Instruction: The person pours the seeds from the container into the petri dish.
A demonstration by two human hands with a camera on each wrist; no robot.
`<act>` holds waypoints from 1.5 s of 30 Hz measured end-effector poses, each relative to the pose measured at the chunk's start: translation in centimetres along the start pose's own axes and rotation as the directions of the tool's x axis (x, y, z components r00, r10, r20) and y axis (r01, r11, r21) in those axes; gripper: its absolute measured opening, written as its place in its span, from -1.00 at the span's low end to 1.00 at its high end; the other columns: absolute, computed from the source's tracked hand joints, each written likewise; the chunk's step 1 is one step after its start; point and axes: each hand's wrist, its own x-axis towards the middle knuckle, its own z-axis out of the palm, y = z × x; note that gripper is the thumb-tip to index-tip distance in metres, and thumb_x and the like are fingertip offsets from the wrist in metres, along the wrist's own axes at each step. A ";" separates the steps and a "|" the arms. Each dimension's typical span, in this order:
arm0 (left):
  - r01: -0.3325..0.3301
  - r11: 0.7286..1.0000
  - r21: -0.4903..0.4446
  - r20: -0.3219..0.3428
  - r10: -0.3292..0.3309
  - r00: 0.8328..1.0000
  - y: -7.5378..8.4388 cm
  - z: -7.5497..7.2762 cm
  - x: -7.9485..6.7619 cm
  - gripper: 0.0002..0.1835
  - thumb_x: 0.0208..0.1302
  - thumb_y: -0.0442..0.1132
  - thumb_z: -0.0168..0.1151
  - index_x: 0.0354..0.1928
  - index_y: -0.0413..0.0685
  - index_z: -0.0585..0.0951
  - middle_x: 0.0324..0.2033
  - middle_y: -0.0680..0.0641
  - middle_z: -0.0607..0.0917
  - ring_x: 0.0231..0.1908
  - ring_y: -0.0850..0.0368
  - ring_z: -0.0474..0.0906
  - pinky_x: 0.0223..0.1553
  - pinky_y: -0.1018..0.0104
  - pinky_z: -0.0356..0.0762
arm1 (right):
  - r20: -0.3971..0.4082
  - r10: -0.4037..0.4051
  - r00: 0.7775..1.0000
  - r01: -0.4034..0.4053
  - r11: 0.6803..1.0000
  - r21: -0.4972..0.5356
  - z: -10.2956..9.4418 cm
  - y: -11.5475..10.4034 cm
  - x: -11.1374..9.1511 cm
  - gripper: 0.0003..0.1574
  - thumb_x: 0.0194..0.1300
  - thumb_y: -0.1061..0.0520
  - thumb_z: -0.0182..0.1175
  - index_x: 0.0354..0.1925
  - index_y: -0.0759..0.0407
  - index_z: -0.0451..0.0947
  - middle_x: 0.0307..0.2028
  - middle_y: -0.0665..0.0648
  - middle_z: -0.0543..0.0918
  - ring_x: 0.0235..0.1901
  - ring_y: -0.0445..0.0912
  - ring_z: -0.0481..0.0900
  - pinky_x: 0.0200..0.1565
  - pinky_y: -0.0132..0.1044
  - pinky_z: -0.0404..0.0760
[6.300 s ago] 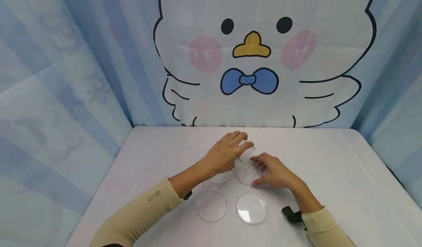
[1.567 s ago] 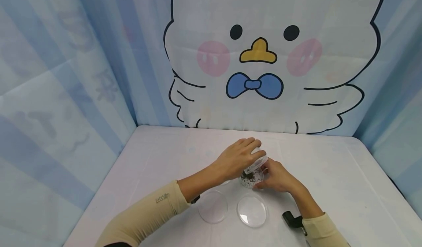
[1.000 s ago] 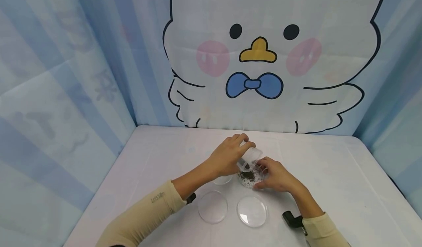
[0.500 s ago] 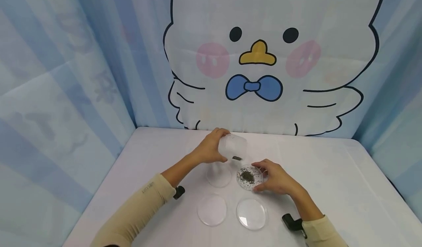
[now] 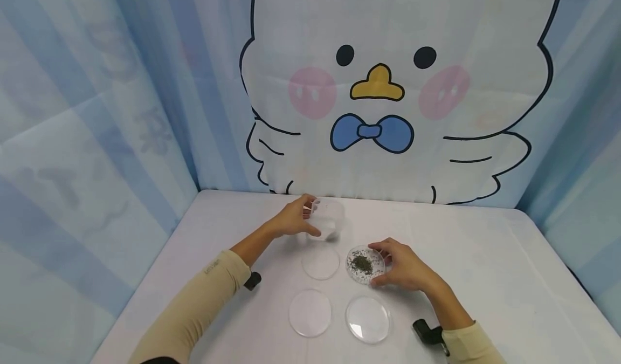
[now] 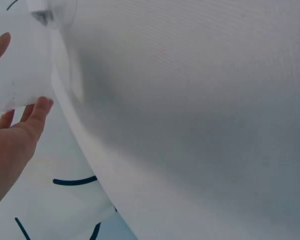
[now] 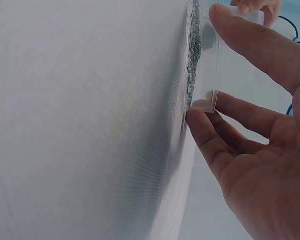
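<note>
My left hand [image 5: 290, 219] grips a clear plastic container [image 5: 330, 215] near the back of the table, behind the dishes. A little dark residue shows at the container's lower corner. My right hand [image 5: 406, 265] holds the rim of a clear petri dish [image 5: 352, 276] standing on the table, thumb in front and fingers behind. Inside that dish lies a heap of dark green-brown granules [image 5: 361, 263] with specks scattered round it. In the right wrist view the granules [image 7: 194, 47] form a thin layer along the dish bottom, between thumb and fingers.
Left of the filled dish lies another clear round dish [image 5: 321, 262]. Nearer the front are two more clear round pieces, one at left [image 5: 310, 313] and one at right [image 5: 367, 320] that reflects light. A printed curtain [image 5: 378, 164] rises behind the table's back edge.
The dish held only a few specks at first; dark granules have since fallen into it from the tilted container. My left hand has carried the container away leftward. My right hand has stayed.
</note>
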 end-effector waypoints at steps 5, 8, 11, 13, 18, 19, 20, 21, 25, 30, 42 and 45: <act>0.057 0.998 -0.022 0.022 -0.056 0.998 -0.7 0.0 0.0 -0.06 0.07 -0.30 0.63 0.47 -0.09 0.32 0.37 -0.22 0.45 0.37 -0.16 0.47 0.40 0.02 0.48 | 0.003 0.006 1.000 -0.006 1.000 -0.005 0.1 -0.1 -0.1 0.03 -0.14 0.06 0.73 0.29 0.31 0.56 -0.04 0.12 0.62 -0.09 -0.04 0.57 -0.04 -0.17 0.62; 0.083 0.996 -0.032 0.025 -0.082 0.996 -1.1 0.0 0.1 -0.06 0.08 -0.30 0.62 0.48 -0.07 0.32 0.38 -0.21 0.44 0.36 -0.15 0.48 0.38 0.01 0.50 | 0.003 0.001 1.000 -0.001 1.000 -0.003 0.1 -0.2 -0.2 0.03 -0.14 0.07 0.72 0.29 0.32 0.56 -0.05 0.13 0.62 -0.10 -0.04 0.57 -0.04 -0.19 0.62; 0.091 0.995 -0.043 0.020 -0.090 0.996 -1.5 0.0 0.2 -0.06 0.08 -0.29 0.62 0.49 -0.04 0.32 0.38 -0.20 0.43 0.34 -0.14 0.50 0.36 0.01 0.52 | 0.001 -0.006 1.000 0.006 1.000 -0.006 0.1 -0.3 -0.1 0.03 -0.13 0.07 0.72 0.29 0.32 0.55 -0.04 0.13 0.62 -0.09 -0.04 0.57 -0.04 -0.20 0.62; 0.088 0.995 -0.047 0.019 -0.087 0.996 -1.7 -0.1 0.3 -0.05 0.09 -0.28 0.62 0.49 -0.03 0.32 0.38 -0.20 0.43 0.33 -0.14 0.50 0.35 0.01 0.52 | 0.001 -0.007 1.000 0.007 1.000 -0.010 0.0 -0.4 -0.1 0.03 -0.13 0.07 0.72 0.30 0.32 0.55 -0.04 0.13 0.62 -0.09 -0.04 0.57 -0.04 -0.19 0.63; 0.091 0.994 -0.064 0.022 -0.089 0.996 -1.6 0.0 0.2 -0.05 0.10 -0.29 0.61 0.51 -0.03 0.30 0.40 -0.21 0.42 0.36 -0.16 0.48 0.38 -0.01 0.50 | 0.001 -0.005 1.000 0.005 1.000 -0.009 0.0 -0.3 -0.1 0.03 -0.13 0.07 0.72 0.29 0.32 0.55 -0.05 0.14 0.62 -0.10 -0.04 0.57 -0.05 -0.17 0.63; 0.092 0.993 -0.070 0.023 -0.091 0.996 -1.6 0.0 0.2 -0.05 0.10 -0.30 0.60 0.51 -0.03 0.30 0.41 -0.22 0.42 0.37 -0.17 0.48 0.38 -0.02 0.49 | 0.002 -0.004 1.000 0.004 1.000 -0.008 0.1 -0.3 -0.1 0.03 -0.13 0.06 0.72 0.29 0.32 0.55 -0.05 0.13 0.62 -0.10 -0.04 0.58 -0.05 -0.17 0.63; 0.093 0.993 -0.075 0.024 -0.092 0.996 -1.6 0.0 0.1 -0.04 0.11 -0.31 0.60 0.52 -0.04 0.29 0.41 -0.23 0.42 0.38 -0.18 0.47 0.40 -0.02 0.48 | 0.002 -0.004 1.000 0.004 1.000 -0.006 0.1 -0.3 -0.1 0.03 -0.13 0.06 0.72 0.29 0.32 0.55 -0.04 0.13 0.62 -0.10 -0.04 0.58 -0.05 -0.17 0.63; 0.091 0.993 -0.078 0.024 -0.090 0.996 -1.6 0.1 0.1 -0.04 0.11 -0.31 0.60 0.52 -0.05 0.29 0.41 -0.23 0.42 0.38 -0.18 0.46 0.40 -0.03 0.47 | 0.002 -0.004 1.000 0.004 1.000 -0.004 0.1 -0.3 -0.1 0.03 -0.13 0.07 0.72 0.29 0.32 0.55 -0.04 0.14 0.62 -0.10 -0.03 0.58 -0.05 -0.16 0.63; 0.082 0.993 -0.084 0.028 -0.080 0.996 -2.0 0.1 0.2 0.02 0.11 -0.30 0.60 0.57 -0.08 0.23 0.44 -0.26 0.40 0.44 -0.20 0.40 0.46 -0.02 0.40 | 0.002 -0.009 1.000 0.009 1.000 -0.008 0.0 -0.4 -0.1 0.03 -0.13 0.07 0.72 0.29 0.33 0.56 -0.05 0.14 0.61 -0.10 -0.02 0.58 -0.05 -0.16 0.63; 0.061 0.994 -0.087 0.014 -0.060 0.998 -2.9 -0.2 -0.3 0.13 0.08 -0.26 0.63 0.62 -0.01 0.13 0.50 -0.26 0.35 0.52 -0.19 0.29 0.52 0.00 0.29 | 0.003 -0.015 1.000 0.015 1.000 -0.014 -0.2 -0.6 -0.2 0.03 -0.12 0.07 0.72 0.29 0.33 0.55 -0.04 0.15 0.62 -0.10 -0.02 0.58 -0.05 -0.18 0.64; -0.130 0.987 0.090 -0.153 0.143 0.978 -3.1 -0.7 -5.4 -0.33 0.13 -0.30 0.58 0.30 -0.09 0.54 0.14 -0.22 0.59 0.16 -0.13 0.55 0.22 -0.05 0.58 | 0.011 -0.007 1.000 0.008 1.000 -0.016 -0.2 -0.4 0.1 0.04 -0.12 0.04 0.72 0.30 0.31 0.54 -0.02 0.14 0.62 -0.07 -0.02 0.59 -0.01 -0.12 0.63; -0.205 0.970 0.134 -0.034 0.211 0.977 -2.6 -0.1 -6.6 -0.38 0.13 -0.28 0.59 0.24 -0.12 0.57 0.15 -0.22 0.61 0.15 -0.13 0.55 0.20 -0.07 0.60 | 0.012 -0.010 1.000 0.010 1.000 -0.013 0.1 0.0 0.2 0.04 -0.12 0.04 0.72 0.30 0.31 0.55 -0.01 0.14 0.62 -0.07 -0.03 0.58 -0.01 -0.13 0.64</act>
